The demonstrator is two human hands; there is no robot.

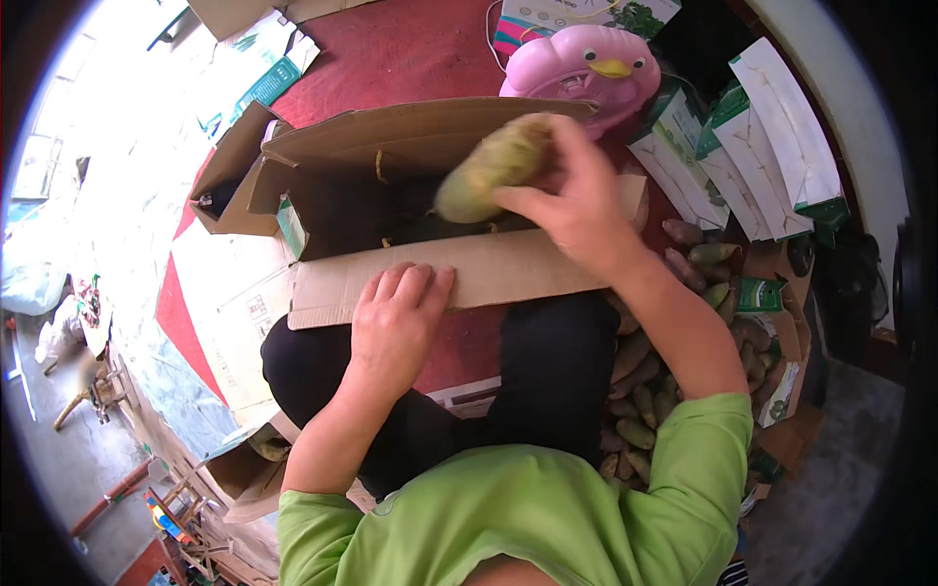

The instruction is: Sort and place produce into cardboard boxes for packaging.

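My right hand [576,195] is closed around a thick, oblong green radish [493,168], slightly blurred, above the cavity of a long cardboard box [420,125]. Beneath it the box's inside is dark, and its contents cannot be made out. Yellow cord loops [381,166] show on the inner wall and along the near edge. With fingers stretched out, my left hand [399,311] lies on the box's near flap [498,272], which is folded out towards my knees. That hand's thumb is hidden.
Right of my legs lies a heap of greenish and brownish radishes [640,400], beside an open carton [787,337]. White-and-green boxes [772,127] lean at the far right. A pink duck-faced basin [576,61] stands behind the box. Flattened cardboard [230,327] lies to the left.
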